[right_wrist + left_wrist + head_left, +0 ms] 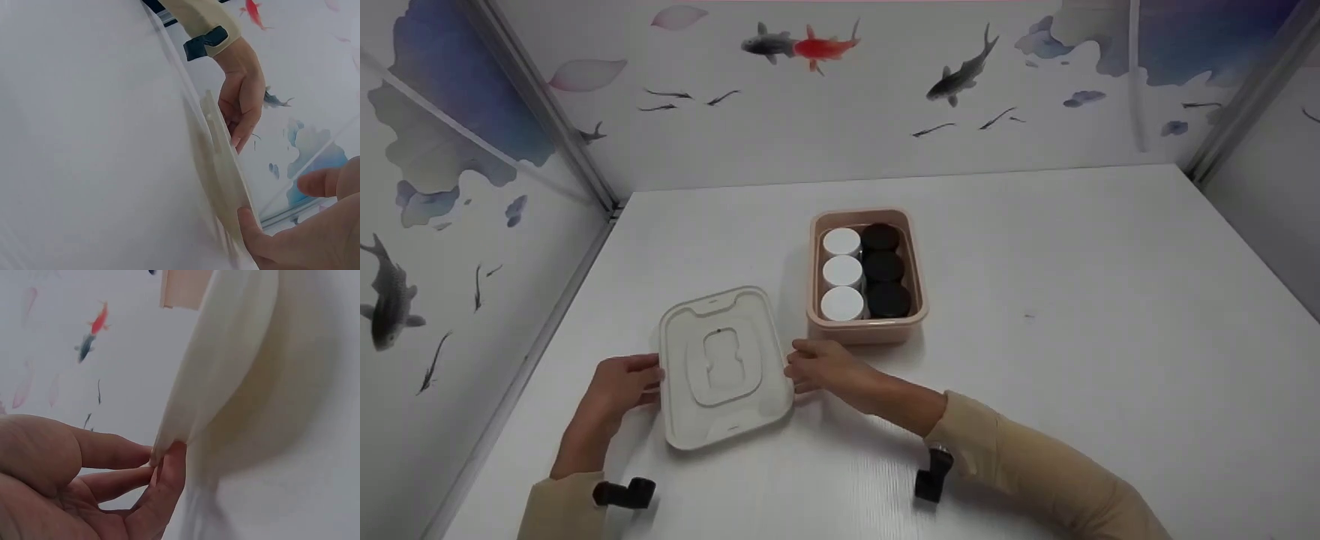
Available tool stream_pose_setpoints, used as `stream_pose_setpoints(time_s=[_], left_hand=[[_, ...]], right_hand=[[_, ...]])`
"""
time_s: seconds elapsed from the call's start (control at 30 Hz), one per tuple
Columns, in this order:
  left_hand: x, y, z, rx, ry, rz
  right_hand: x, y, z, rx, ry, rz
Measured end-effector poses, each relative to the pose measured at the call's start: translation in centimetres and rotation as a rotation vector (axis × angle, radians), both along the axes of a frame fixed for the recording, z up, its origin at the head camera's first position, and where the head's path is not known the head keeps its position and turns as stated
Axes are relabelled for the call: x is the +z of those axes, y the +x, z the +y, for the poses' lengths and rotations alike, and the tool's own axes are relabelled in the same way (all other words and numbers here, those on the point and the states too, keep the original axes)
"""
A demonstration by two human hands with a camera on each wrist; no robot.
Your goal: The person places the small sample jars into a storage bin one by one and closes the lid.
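An off-white plastic lid (769, 394), rectangular with rounded corners and a raised outline in its middle, is held between both hands at the table's near left. My left hand (619, 386) pinches its left rim; in the left wrist view the fingertips (175, 458) grip that edge from both sides. My right hand (836, 371) is at the opposite edge. From the right wrist, one digit of it lies against the lid's underside (222, 180) while another stands off above. Shadow shows on the table beneath the tilted lid.
A pink box (859, 331) stands just beyond my right hand, holding a row of white round-topped containers (842, 271) and a row of black ones (883, 268). Walls printed with fish enclose the white table (1072, 375). Black devices (934, 474) are strapped at both cuffs.
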State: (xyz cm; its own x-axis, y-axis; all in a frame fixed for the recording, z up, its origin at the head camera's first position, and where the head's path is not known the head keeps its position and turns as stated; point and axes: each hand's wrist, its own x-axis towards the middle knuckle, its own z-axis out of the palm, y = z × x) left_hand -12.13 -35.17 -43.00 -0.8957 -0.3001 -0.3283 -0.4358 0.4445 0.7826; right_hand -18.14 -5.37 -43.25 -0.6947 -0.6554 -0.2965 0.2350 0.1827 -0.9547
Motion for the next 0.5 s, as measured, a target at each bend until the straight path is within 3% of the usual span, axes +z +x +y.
stream_pose_setpoints(time_s=[0.13, 0.3, 0.5], left_hand=[[2.2, 0.4, 0.6, -0.005, -0.04, 0.075], [5.7, 0.8, 1.7, -0.014, -0.048, 0.162], [7.9, 0.5, 3.3, -0.029, 0.062, 0.213]], right_hand=[[0.8, 0.5, 0.1, -0.038, 0.01, 0.049], [2.4, 0.7, 0.8, -0.069, -0.003, 0.192], [4.6, -0.3, 3.3, -0.139, -0.044, 0.275]])
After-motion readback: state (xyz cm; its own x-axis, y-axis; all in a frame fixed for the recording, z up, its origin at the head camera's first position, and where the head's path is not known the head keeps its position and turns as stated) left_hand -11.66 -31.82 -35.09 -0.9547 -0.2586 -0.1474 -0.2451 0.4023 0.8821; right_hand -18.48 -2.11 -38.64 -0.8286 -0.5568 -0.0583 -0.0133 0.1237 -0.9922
